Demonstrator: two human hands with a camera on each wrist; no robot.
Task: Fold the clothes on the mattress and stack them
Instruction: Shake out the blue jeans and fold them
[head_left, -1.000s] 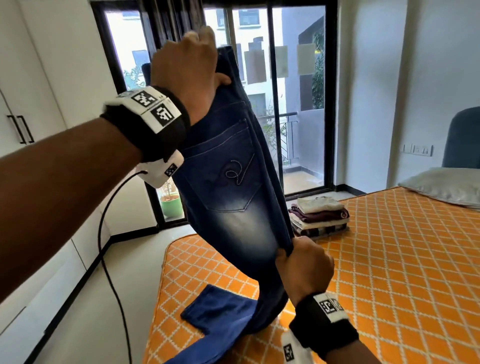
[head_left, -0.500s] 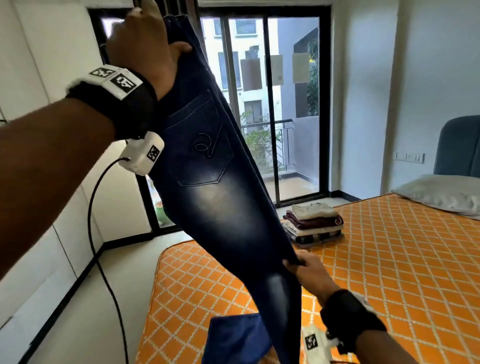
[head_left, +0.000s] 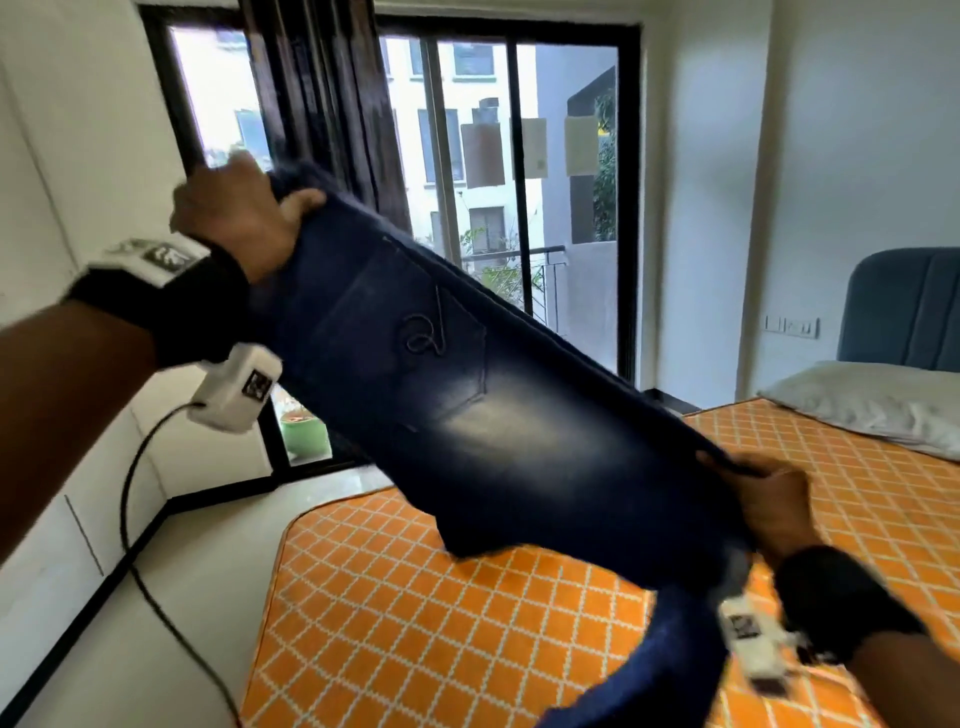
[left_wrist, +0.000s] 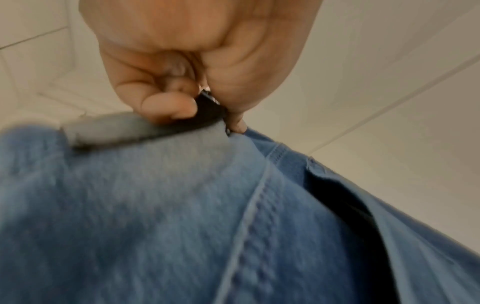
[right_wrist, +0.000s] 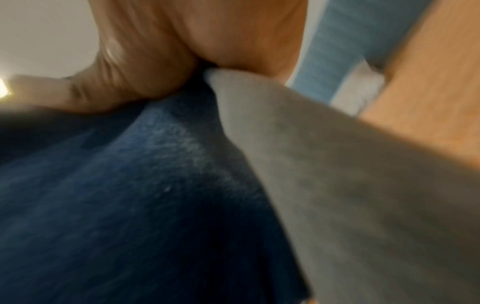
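Jeans (head_left: 467, 415): heavy, floppy denim; you're gripping waistband w/ left hand (head_left: 234, 218), leg w/ right hand (head_left: 769, 499), above mattress (head_left: 415, 623).

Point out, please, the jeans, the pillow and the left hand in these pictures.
jeans (head_left: 467, 415), head view, faded patch below the back pocket.
pillow (head_left: 872, 400), head view, middle of its top.
left hand (head_left: 234, 218), head view, back of the hand.

There is one pair of jeans (head_left: 488, 415) in the middle. Two hands hold it: the left hand (head_left: 234, 218) at ten o'clock, the right hand (head_left: 769, 504) at four o'clock. One mattress (head_left: 415, 623) lies below. One pillow (head_left: 872, 400) sits at three o'clock.
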